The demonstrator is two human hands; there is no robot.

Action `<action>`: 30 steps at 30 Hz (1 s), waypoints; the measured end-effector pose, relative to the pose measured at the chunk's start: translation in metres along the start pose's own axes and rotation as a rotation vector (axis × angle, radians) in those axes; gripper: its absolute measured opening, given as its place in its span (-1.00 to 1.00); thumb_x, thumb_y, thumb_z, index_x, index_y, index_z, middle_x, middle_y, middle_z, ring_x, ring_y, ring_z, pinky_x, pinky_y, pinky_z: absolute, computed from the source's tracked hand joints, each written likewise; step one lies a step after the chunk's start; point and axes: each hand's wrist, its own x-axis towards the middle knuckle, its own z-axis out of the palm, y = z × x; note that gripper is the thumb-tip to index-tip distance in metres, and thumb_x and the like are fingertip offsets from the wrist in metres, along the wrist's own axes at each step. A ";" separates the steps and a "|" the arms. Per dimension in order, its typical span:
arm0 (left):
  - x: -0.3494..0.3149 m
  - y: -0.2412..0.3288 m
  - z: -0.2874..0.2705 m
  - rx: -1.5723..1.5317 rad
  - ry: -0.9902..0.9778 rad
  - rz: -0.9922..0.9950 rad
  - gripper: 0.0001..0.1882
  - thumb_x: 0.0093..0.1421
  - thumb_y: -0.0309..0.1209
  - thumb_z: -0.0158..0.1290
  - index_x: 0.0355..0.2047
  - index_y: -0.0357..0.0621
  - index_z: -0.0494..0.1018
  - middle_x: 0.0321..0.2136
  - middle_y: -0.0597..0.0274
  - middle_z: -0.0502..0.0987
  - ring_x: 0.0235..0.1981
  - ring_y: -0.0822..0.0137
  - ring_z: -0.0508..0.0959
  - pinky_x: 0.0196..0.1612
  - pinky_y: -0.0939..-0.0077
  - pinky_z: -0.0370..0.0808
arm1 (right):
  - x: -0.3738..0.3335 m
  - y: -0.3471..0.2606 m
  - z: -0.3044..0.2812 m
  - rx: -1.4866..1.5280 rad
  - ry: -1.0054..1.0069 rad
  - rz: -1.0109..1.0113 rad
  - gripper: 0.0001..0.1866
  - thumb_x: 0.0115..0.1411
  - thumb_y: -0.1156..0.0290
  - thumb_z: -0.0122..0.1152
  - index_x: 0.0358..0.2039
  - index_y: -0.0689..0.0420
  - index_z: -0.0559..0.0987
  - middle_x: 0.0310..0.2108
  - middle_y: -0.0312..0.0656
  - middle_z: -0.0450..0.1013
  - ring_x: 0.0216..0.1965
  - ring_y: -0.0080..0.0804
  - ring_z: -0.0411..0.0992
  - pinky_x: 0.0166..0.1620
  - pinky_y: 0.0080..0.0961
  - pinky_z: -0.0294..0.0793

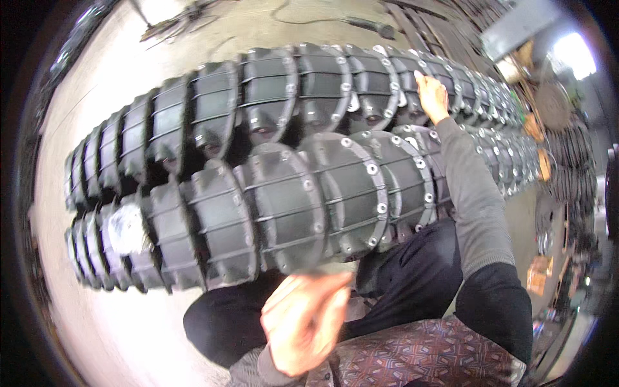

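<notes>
Two long rows of black ribbed round parts lie side by side, a far row (269, 80) and a near row (284, 213). Their flanged rims carry bolt holes, several with pale metal rings in them. Reaching across the near row, my right hand (433, 98) is at a rim of the far row, fingers bent together; what they hold, if anything, is too small to make out. Close to my body, my left hand (306, 322) hovers before the near row with thumb and fingers pinched. It is blurred, and anything between its fingertips cannot be told.
A crumpled whitish sheet (129, 230) lies on the near row's left part. On the floor beyond the rows are a dark tool with a cable (371, 27) and a metal stand (171, 27). Stacked dark round parts (570, 155) and a cardboard box (538, 276) are at the right.
</notes>
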 end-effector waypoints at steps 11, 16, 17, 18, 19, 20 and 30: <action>0.026 0.035 0.011 0.105 0.036 0.569 -0.82 0.23 -0.32 0.13 -0.36 -0.15 0.43 -0.49 0.17 0.51 -0.38 0.13 0.55 -0.20 0.23 0.43 | -0.219 -0.396 0.018 0.697 -0.769 -0.866 -0.66 0.35 0.21 0.30 -0.30 0.30 0.62 -0.37 0.03 0.54 -0.34 -0.06 0.52 -0.22 -0.23 0.49; 0.056 0.009 -0.028 0.233 0.451 0.727 -0.81 0.18 -0.37 0.27 -0.26 -0.14 0.52 -0.56 0.36 0.44 -0.47 0.34 0.51 -0.37 0.37 0.37 | -0.287 -0.539 0.081 0.828 -0.712 -1.178 -0.71 0.31 0.29 0.27 -0.15 0.29 0.68 -0.22 0.04 0.62 -0.17 -0.03 0.62 -0.06 -0.24 0.59; 0.057 0.001 -0.043 0.298 0.470 0.684 -0.81 0.18 -0.38 0.27 -0.25 -0.14 0.52 -0.56 0.37 0.44 -0.47 0.33 0.51 -0.37 0.36 0.37 | -0.299 -0.560 0.098 0.865 -0.757 -1.163 -0.71 0.29 0.29 0.27 -0.15 0.27 0.70 -0.20 0.07 0.63 -0.15 -0.01 0.62 -0.04 -0.22 0.60; 0.061 -0.005 -0.057 0.368 0.510 0.655 -0.81 0.18 -0.39 0.27 -0.25 -0.15 0.53 -0.57 0.37 0.43 -0.47 0.33 0.51 -0.36 0.35 0.38 | -0.310 -0.581 0.115 0.818 -0.728 -1.195 -0.71 0.28 0.28 0.26 -0.17 0.25 0.71 -0.20 0.07 0.62 -0.14 0.01 0.62 -0.02 -0.20 0.60; 0.067 -0.006 -0.067 0.304 0.588 0.648 -0.84 0.18 -0.41 0.27 -0.27 -0.14 0.53 -0.59 0.36 0.40 -0.49 0.31 0.50 -0.38 0.33 0.38 | -0.320 -0.600 0.131 0.780 -0.725 -1.231 -0.72 0.27 0.28 0.26 -0.19 0.23 0.72 -0.20 0.07 0.62 -0.14 0.04 0.61 -0.02 -0.17 0.60; 0.071 -0.005 -0.075 0.273 0.657 0.606 -0.86 0.17 -0.46 0.28 -0.28 -0.14 0.55 -0.59 0.32 0.43 -0.52 0.29 0.51 -0.41 0.33 0.39 | -0.330 -0.615 0.147 0.702 -0.695 -1.264 -0.72 0.22 0.29 0.27 -0.19 0.22 0.72 -0.24 0.07 0.63 -0.15 0.06 0.60 -0.03 -0.13 0.60; 0.061 0.006 -0.110 0.082 0.732 0.605 -0.84 0.16 -0.54 0.32 -0.26 -0.18 0.60 -0.52 0.27 0.55 -0.59 0.29 0.50 -0.48 0.37 0.35 | -0.378 -0.658 0.189 0.550 -0.545 -1.251 -0.88 0.11 0.45 0.20 -0.43 0.21 0.64 -0.40 0.12 0.60 -0.32 0.13 0.62 -0.24 -0.05 0.62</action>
